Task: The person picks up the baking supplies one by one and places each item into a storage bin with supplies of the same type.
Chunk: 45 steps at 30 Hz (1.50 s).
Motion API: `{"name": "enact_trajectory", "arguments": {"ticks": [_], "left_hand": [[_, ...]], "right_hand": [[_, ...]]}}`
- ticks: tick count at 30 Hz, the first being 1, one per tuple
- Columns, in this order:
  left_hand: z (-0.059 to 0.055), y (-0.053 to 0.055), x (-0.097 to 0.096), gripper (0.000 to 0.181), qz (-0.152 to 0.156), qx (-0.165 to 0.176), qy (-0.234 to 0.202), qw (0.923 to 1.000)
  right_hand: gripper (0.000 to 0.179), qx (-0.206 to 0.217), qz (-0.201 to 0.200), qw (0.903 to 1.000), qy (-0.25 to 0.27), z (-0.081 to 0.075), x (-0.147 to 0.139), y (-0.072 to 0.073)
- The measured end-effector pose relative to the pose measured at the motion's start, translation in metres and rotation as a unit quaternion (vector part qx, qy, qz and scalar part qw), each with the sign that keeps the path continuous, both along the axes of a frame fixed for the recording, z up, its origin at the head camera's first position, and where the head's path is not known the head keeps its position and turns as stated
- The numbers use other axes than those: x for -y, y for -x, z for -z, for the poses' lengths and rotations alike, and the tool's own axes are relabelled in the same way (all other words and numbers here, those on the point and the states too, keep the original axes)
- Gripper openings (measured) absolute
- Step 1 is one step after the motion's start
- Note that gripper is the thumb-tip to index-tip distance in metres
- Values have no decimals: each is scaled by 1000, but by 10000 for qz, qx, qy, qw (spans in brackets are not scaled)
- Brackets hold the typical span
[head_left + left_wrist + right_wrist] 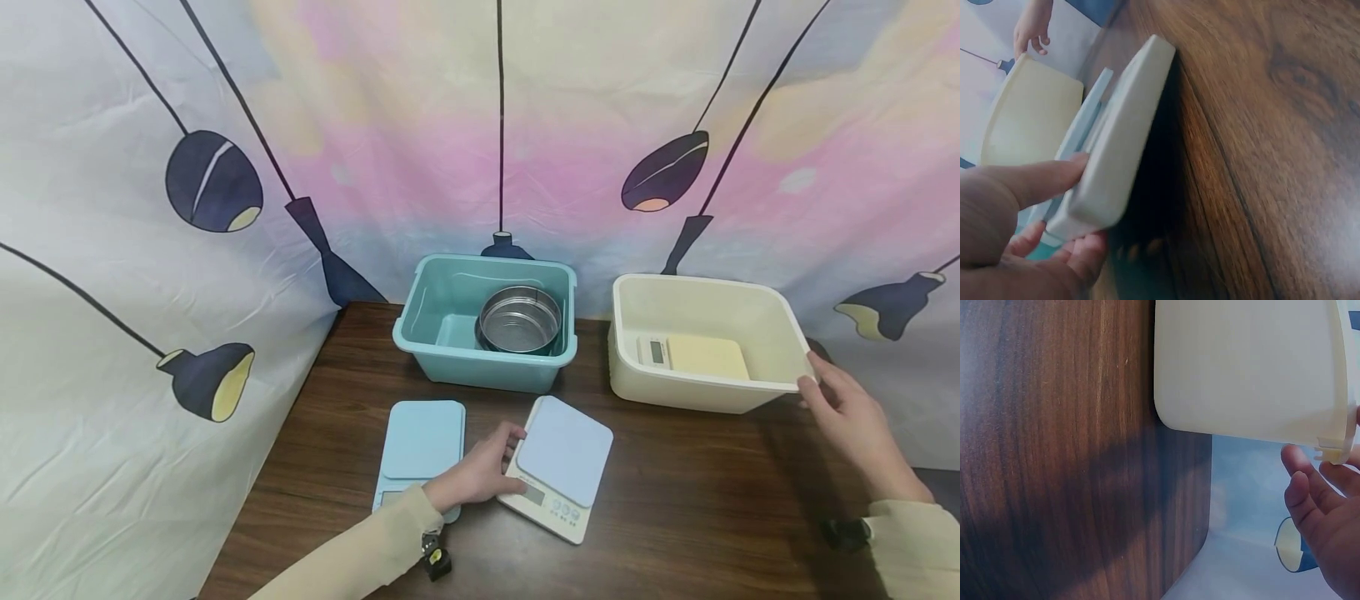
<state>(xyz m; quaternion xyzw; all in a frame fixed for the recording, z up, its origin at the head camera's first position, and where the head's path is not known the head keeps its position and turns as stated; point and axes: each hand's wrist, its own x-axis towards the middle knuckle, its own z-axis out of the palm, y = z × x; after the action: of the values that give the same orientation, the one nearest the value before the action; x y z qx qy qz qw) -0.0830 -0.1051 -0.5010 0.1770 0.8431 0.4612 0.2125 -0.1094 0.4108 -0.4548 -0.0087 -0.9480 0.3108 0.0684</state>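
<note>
My left hand [480,471] grips the left edge of a white kitchen scale [566,450] with a pale lavender-blue platform, a small display and round buttons. In the left wrist view the thumb lies along the upper side of this scale [1122,125], fingers underneath, and a dark gap shows between its base and the table. My right hand [855,408] holds the right end of a cream plastic basin [675,396] by its rim, thumb in front. Inside that basin lies a kitchen scale with a yellow platform [708,357].
Left of the held scale, a light blue kitchen scale [423,442] lies partly behind my left forearm. A teal basin [480,367] with round metal sieves [520,317] inside stands behind it. The wooden table [315,467] ends at a patterned cloth backdrop [420,125].
</note>
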Motion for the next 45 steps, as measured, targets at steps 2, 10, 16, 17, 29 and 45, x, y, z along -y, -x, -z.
{"name": "enact_trajectory", "arguments": {"ticks": [2,10,16,17,29,45], "left_hand": [[1,1,2,69,60,-72,24,10000],[3,2,7,66,349,-204,65,9992],[2,3,12,84,363,225,-279,9987],[2,3,13,88,359,358,-352,9981],[2,3,19,74,466,679,-344,9960],[6,0,26,80,464,1126,-917,9883]], "right_hand": [[61,1,2,10000,3,0,0,0],[61,-85,-41,10000,9,0,-1,-1],[61,-62,-9,10000,10,0,-1,0],[61,-60,-6,10000,12,0,-1,0],[61,-47,-7,10000,-82,2,-3,1],[62,16,42,10000,14,0,0,-2]]}}
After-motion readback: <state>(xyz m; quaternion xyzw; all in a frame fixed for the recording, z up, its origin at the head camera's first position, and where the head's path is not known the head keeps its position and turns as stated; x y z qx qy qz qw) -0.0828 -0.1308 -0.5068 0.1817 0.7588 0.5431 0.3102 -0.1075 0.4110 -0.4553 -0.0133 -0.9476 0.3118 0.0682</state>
